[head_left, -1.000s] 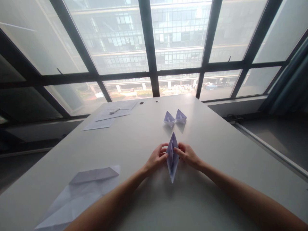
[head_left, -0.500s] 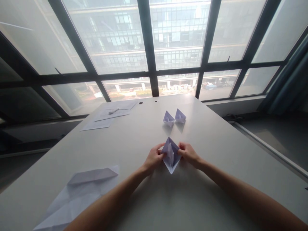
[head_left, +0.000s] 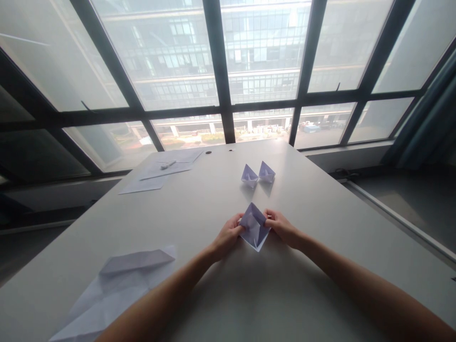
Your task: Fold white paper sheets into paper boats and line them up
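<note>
Between my two hands is a folded paper boat, its hollow side turned up toward me and its pointed ends facing away and near. My left hand is closed on its left edge, thumb on the inside. On the opposite edge, my right hand pinches the paper between thumb and fingers. Just beyond, two finished-looking paper boats stand side by side on the table, a left one and a right one. The fingers under the held boat are partly hidden.
A creased sheet of paper lies at the front left, partly behind my left forearm. Flat paper sheets with a white pen-like item on them lie at the far left of the white table. Windows rise behind.
The held paper boat has opened wider and tilted slightly, its near tip shifting up and to the right. Both hands keep their grip. The other boats have not moved.
</note>
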Demonstrator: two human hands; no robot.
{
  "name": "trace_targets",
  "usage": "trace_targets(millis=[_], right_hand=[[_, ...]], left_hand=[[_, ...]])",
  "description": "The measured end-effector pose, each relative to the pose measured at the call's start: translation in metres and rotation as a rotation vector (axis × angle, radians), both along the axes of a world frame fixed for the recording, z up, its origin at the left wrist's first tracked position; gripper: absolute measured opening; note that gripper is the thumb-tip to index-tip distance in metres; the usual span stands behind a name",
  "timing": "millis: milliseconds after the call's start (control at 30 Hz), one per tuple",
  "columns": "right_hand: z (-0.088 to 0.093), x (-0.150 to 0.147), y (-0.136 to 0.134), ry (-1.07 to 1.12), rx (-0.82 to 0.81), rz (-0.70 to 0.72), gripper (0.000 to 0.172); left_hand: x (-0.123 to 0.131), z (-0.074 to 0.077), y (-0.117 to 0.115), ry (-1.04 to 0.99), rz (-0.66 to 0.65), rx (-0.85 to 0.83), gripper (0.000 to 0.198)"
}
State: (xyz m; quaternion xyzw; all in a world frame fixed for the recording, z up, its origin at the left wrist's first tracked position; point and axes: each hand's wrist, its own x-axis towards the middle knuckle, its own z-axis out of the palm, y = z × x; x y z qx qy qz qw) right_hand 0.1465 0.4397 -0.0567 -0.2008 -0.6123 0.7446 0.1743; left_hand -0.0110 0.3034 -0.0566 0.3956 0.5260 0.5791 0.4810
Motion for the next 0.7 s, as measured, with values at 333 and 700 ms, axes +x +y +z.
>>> trace_targets(millis=[333,700], right_hand=[[-0.0071,0.0009,0.0048,0.049,-0.113,0.055,0.023],[-0.0019,0.0035,0.0043,-0.047,0.006,0.054,0.031]], left_hand=[[0.0004,-0.0016,0.003,0.025,0.045,-0.005,0.033],[0.0015,0.0009,0.003,0.097,0.019,-0.018,0.037]])
